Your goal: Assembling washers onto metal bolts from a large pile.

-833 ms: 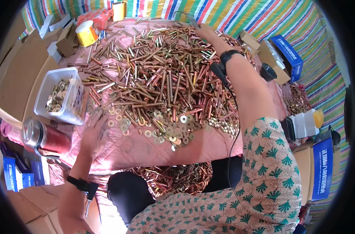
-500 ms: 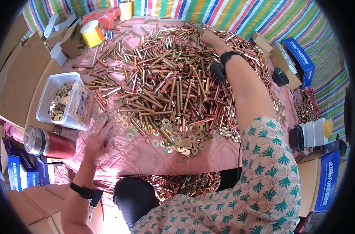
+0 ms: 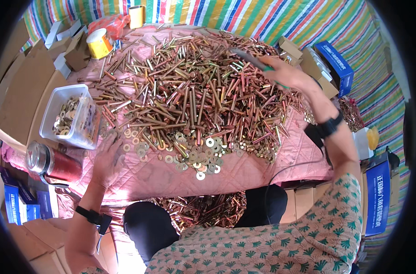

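Note:
In my right hand [image 3: 287, 73] is a long grey-bladed tool [image 3: 251, 59] with green handle parts. Its blade points left over the far right of a large heap of brassy, tube-like bolts [image 3: 189, 96]; motion blurs it, so its exact kind is unclear. On the pink quilted cloth [image 3: 162, 178], my left hand [image 3: 108, 160] lies flat with its fingers apart, nothing in it. Flat washers [image 3: 201, 157] are spread to the right of it, at the heap's near edge. A clear plastic tub [image 3: 71, 116] holding washers stands just beyond that hand.
Left of my left hand lies a red flask [image 3: 59, 162]. Cardboard boxes [image 3: 23, 93] line the left side, and a yellow-and-white tub [image 3: 99, 43] stands behind. Small nuts [image 3: 267, 150] lie at the right, near a dark cable [image 3: 290, 164]. A blue box [image 3: 338, 66] sits far right.
My right hand has come back from the heap's far edge, toward the right and nearer me, with the tool raised in it. My left hand has stayed nearly in place.

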`<state>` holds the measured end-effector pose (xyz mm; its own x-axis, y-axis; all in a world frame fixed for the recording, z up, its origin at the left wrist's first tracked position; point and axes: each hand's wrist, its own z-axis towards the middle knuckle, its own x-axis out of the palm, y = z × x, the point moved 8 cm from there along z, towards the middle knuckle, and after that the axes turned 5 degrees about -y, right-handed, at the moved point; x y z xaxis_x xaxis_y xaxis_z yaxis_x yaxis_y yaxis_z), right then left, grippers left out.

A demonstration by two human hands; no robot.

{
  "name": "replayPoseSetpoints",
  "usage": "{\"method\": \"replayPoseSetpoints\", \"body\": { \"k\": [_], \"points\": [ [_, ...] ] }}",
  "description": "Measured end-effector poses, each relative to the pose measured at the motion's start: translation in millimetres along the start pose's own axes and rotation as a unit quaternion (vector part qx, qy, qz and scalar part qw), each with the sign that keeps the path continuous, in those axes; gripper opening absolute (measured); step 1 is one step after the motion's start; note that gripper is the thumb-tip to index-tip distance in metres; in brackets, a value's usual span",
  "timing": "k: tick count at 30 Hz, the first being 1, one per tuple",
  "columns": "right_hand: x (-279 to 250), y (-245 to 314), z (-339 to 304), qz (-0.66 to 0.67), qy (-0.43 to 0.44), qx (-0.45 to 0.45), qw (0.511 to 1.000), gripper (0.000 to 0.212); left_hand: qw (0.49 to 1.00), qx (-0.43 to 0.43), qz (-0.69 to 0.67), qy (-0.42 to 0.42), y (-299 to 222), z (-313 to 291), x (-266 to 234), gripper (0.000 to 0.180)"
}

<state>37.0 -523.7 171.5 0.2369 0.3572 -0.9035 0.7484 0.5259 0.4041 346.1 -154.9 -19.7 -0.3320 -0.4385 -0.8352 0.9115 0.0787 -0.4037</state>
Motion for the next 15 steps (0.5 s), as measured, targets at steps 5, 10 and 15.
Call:
{"method": "replayPoseSetpoints", "body": {
  "k": [5,10,15],
  "points": [
    [-10.5,-1.9,-8.6,0.062,-0.049,0.023,0.997,0.056,1.000,-0.008,0.023,-0.002,-5.3,-5.0,-7.1,0.049],
    [-2.9,-13.2,120.8,0.119,-0.185,-0.034,0.975,0.048,1.000,0.001,0.023,-0.004,-6.1,0.1,-4.7,0.047],
    [32.7,-22.5,267.0,0.139,-0.174,0.000,0.975,0.035,1.000,0.007,0.022,0.001,-10.4,7.2,-5.0,0.045]
  ]
}}
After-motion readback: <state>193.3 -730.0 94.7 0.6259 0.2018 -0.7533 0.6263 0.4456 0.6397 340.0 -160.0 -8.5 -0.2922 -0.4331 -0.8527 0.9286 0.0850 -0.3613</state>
